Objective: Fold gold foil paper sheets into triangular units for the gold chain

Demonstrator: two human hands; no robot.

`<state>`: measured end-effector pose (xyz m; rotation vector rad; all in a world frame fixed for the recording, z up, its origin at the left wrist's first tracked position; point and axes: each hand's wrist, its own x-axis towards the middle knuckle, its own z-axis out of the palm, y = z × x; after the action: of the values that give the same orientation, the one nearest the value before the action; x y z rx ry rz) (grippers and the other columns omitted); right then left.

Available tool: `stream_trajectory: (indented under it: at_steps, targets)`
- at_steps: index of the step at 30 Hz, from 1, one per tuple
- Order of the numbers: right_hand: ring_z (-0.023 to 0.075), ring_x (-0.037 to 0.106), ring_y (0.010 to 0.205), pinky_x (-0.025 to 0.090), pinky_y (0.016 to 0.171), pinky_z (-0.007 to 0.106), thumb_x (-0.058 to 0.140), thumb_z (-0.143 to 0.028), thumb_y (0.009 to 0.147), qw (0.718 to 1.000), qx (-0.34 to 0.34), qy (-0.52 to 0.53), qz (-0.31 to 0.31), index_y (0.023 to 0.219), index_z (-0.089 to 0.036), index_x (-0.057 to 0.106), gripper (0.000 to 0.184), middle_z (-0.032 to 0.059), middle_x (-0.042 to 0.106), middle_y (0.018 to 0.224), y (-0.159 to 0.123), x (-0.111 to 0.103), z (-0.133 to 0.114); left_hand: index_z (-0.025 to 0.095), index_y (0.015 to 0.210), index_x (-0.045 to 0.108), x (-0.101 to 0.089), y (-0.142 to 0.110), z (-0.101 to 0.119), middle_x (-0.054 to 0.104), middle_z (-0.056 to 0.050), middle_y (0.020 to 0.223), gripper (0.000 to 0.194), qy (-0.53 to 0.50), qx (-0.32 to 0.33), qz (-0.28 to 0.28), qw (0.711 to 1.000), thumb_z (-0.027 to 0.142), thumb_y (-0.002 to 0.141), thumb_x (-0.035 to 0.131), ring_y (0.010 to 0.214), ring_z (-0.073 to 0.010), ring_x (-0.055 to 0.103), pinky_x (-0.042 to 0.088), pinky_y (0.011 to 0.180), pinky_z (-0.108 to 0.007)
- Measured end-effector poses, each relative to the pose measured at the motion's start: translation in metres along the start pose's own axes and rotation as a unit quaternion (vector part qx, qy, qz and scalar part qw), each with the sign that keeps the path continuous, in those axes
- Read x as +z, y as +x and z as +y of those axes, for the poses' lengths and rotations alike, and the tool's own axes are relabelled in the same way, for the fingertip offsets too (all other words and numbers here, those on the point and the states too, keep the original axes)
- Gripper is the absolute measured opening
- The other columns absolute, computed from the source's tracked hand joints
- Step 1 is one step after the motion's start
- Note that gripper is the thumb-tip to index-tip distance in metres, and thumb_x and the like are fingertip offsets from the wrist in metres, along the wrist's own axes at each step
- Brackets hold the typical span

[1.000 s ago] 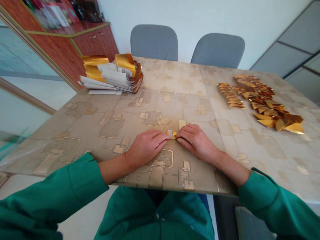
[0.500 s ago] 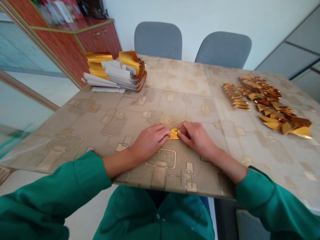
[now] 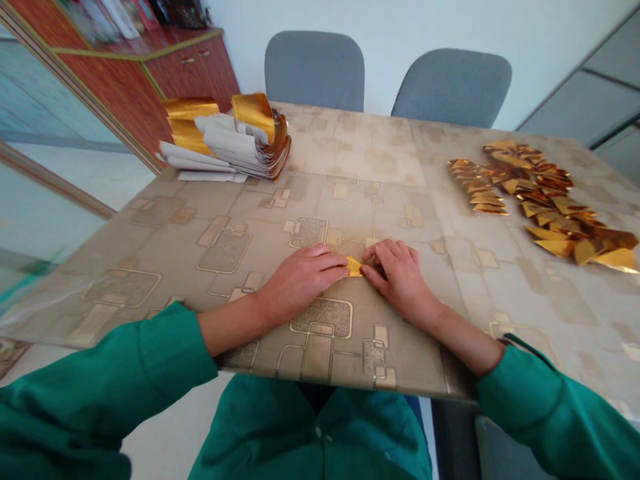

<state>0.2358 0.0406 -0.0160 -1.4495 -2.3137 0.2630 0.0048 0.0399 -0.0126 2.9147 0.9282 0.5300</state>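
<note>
Stack of white paper and gold foil sheets at far end of beige patterned table, left side. Left hand and right hand grip small folded gold foil piece between them, on table. Rows of folded gold foil triangles lie right. Risk: slick foil slipping, uneven finger pressure creasing it crooked.

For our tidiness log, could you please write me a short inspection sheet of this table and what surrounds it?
Surface: patterned beige table cover.
Job's things: small folded gold foil piece between the hands; folded gold pieces laid out at right.
Clutter: stack of gold foil and white paper sheets at the far left.
Grips: left hand and right hand, fingertips at the foil piece.
Cables: nothing seen.
Surroundings: two grey chairs beyond the table, reddish wooden cabinet at left.
</note>
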Motion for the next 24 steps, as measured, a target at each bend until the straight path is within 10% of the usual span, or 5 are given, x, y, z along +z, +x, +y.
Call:
stream_trajectory:
  at_steps: [11,24]
  targets:
    - [0.0212,0.049,0.087,0.026,0.091,0.039,0.049,-0.025,0.102,0.967,-0.187,-0.166,0.042,0.103,-0.021,0.070,0.021,0.0032,0.066,0.082,0.000,-0.008,-0.009,0.023,0.110,0.073,-0.001,0.002,-0.007,0.073,0.000,0.118,0.022,-0.042,-0.044,0.034,0.998,0.026,0.101,0.054,0.107,-0.0206,0.061,0.046,0.094,-0.037]
    - [0.0221,0.048,0.088,0.029,0.090,0.039,0.056,-0.024,0.099,0.951,-0.230,-0.205,0.040,0.113,-0.018,0.070,0.021,0.0039,0.065,0.083,-0.011,-0.020,0.000,0.027,0.116,0.071,-0.003,-0.002,-0.013,0.073,0.003,0.119,0.023,-0.024,-0.033,0.027,0.999,0.031,0.102,0.054,0.105,-0.0202,0.059,0.042,0.099,-0.040]
